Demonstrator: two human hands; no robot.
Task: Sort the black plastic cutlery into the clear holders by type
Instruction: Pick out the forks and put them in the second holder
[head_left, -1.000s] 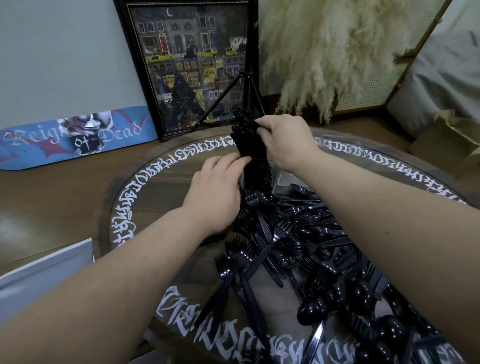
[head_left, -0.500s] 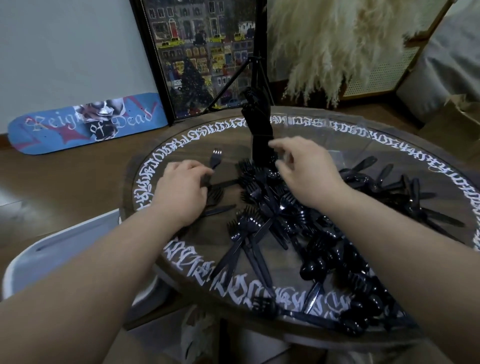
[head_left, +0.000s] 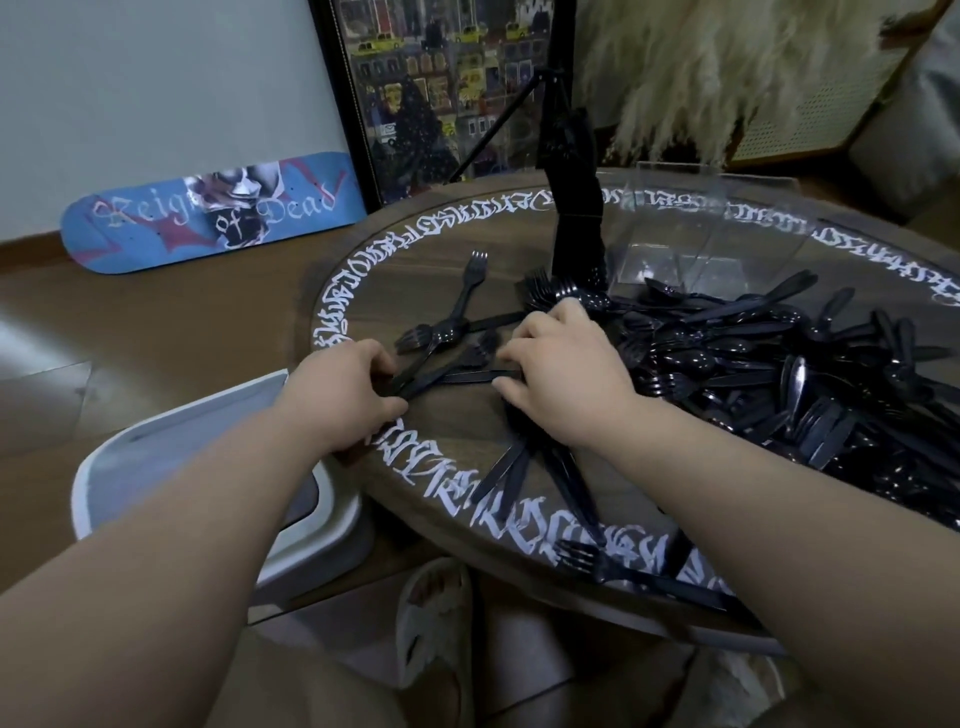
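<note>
A skateboard deck (head_left: 218, 213) is propped against the wall at far left, well clear of the work, and a white bin (head_left: 208, 483) stands just beside the round bench (head_left: 395, 470). At the bench's near-left edge, the left hand (head_left: 345, 397) is placed with its fingers (head_left: 382, 371) curled onto the handle ends of a few loose forks (head_left: 441, 343); these appear to be gathered so that their handles lie together for one lift. The right hand (head_left: 563, 379) is laid palm down on the edge of the cutlery pile (head_left: 769, 374), fingers bent and slightly spread over the pieces; whether anything is pinched under it cannot be told. Behind it, a tall stack of black cutlery (head_left: 574, 208) is seen upright in the clear holders (head_left: 706, 228), whose other compartments look unfilled. Most of the cutlery is judged unsorted, heaped across the right of the bench.
</note>
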